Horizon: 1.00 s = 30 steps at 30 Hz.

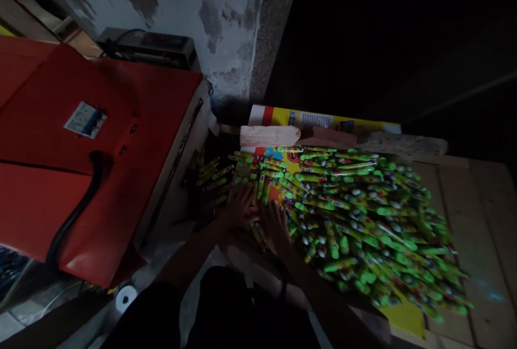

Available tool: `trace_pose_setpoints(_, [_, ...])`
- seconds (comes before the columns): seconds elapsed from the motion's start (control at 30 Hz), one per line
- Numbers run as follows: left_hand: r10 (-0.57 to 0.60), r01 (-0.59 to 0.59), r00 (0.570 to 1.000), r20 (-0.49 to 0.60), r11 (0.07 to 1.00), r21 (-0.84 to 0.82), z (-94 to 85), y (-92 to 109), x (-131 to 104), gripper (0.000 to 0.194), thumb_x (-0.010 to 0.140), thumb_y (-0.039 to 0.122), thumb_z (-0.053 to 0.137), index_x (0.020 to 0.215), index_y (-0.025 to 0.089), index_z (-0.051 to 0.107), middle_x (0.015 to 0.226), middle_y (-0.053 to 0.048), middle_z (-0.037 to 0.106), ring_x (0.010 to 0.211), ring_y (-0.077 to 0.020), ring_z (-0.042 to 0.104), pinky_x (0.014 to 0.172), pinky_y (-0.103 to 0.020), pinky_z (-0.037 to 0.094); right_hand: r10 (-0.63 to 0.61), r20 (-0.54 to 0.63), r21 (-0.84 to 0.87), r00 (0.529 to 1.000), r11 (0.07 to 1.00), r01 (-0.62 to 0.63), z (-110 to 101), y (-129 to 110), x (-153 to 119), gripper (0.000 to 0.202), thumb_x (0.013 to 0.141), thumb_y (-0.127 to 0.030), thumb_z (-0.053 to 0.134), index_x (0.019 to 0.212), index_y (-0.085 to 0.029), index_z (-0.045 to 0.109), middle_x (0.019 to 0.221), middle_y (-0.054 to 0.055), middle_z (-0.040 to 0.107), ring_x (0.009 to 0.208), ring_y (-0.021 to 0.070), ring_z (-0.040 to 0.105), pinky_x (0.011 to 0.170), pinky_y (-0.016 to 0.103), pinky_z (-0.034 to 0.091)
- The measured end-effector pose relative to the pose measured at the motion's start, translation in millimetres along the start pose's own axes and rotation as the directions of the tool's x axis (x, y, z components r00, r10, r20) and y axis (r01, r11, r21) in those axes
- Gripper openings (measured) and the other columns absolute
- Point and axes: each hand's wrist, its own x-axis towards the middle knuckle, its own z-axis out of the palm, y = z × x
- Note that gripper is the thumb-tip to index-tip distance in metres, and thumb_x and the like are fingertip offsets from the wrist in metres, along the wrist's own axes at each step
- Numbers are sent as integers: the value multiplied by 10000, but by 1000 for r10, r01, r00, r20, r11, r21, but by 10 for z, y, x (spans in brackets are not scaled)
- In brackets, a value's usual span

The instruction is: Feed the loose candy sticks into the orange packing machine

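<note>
Many slim tubes (pixel 375 211) with bright green ends and yellow-green printed wrappers lie heaped on a wooden table (pixel 452 203). A printed sheet (pixel 278 195) in yellow, orange and blue shows between some of them. My left hand (pixel 241 202) rests on the thinner spread of tubes at the left, its fingers stretched forward. Close beside it, at the left edge of the main heap, my right hand (pixel 274 223) has its fingers extended over the sheet and tubes. Dim light obscures what lies under both palms.
A red machine cover (pixel 133 176) with a black curved handle (pixel 91 198) stands at the left. Wooden strips (pixel 270 136) edge the table's far side, before a yellow printed carton (pixel 323 118). A peeling wall (pixel 177 4) rises behind; a white roll (pixel 126 299) sits low left.
</note>
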Motion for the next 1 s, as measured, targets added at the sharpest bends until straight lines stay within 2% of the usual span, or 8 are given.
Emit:
trace_pose_setpoints(0.2, [57, -56, 998, -1, 998, 39, 5, -29, -4, 942, 806, 750, 442, 1504, 131, 313, 1576, -158, 292, 1461, -377, 206, 1170, -602, 88, -44, -30, 0, 999, 999, 44, -41, 61, -81, 682, 891, -288, 491, 1529, -180, 275, 1601, 152, 210, 1464, 324, 203, 1159, 511, 246])
trace_pose_setpoints(0.37, [84, -81, 995, -47, 994, 67, -124, -173, 331, 920, 819, 678, 490, 1502, 91, 305, 1583, -177, 261, 1478, -355, 172, 1181, -538, 142, 245, -135, -66, 960, 964, -256, -230, 269, -461, 636, 927, -386, 418, 1516, -173, 310, 1587, 173, 240, 1470, 371, 151, 1138, 639, 180])
trace_pose_setpoints(0.47, [81, -79, 996, -44, 996, 43, -139, 10, 595, 869, 860, 642, 443, 1504, 80, 286, 1582, -161, 273, 1485, -317, 173, 1160, -493, 234, 361, -89, -58, 928, 929, -366, -188, 362, -517, 684, 923, -443, 411, 1521, -132, 294, 1581, 194, 242, 1462, 434, 99, 1091, 658, 251])
trace_pose_setpoints(0.57, [12, -12, 1000, -19, 1000, 6, -74, 257, 724, 864, 846, 624, 486, 1463, 37, 345, 1555, -188, 324, 1476, -337, 193, 1152, -507, 256, 295, -31, 4, 955, 956, -295, -125, 355, -365, 742, 908, -456, 436, 1532, -99, 251, 1587, 174, 240, 1464, 437, 62, 1112, 603, 268])
trace_pose_setpoints(0.73, [41, -41, 999, -4, 997, -65, -136, 424, 405, 763, 848, 502, 562, 1452, 76, 372, 1552, -200, 322, 1478, -296, 211, 1160, -468, 281, 3, 3, 103, 1000, 995, -3, -252, 326, -237, 685, 931, -379, 395, 1553, -181, 186, 1616, 108, 177, 1475, 359, 121, 1132, 630, 204])
trace_pose_setpoints(0.83, [-118, 132, 986, 114, 983, -124, -319, 462, 46, 631, 877, 412, 548, 1442, 167, 412, 1501, -154, 428, 1404, -263, 377, 1109, -416, 370, -74, 25, 109, 997, 992, 70, -368, 385, -395, 689, 913, -427, 443, 1538, -212, 248, 1621, 96, 152, 1476, 372, 110, 1127, 674, 139])
trace_pose_setpoints(0.93, [-258, 328, 888, 381, 936, -130, -451, 530, -223, 373, 871, 329, 555, 1226, 242, 631, 1201, -70, 688, 1121, -229, 629, 944, -333, 497, -129, 131, 106, 983, 988, 115, -351, 428, -571, 726, 880, -511, 503, 1504, -178, 342, 1588, 161, 239, 1450, 404, 191, 1118, 696, 107])
trace_pose_setpoints(1.0, [-243, 341, 842, 481, 931, -128, -475, 562, -282, 243, 819, 314, 630, 1036, 246, 716, 985, -31, 748, 959, -214, 684, 841, -289, 527, -145, 174, 95, 974, 987, 130, -262, 408, -608, 699, 900, -519, 477, 1499, -182, 354, 1565, 186, 286, 1434, 398, 248, 1116, 693, 117])
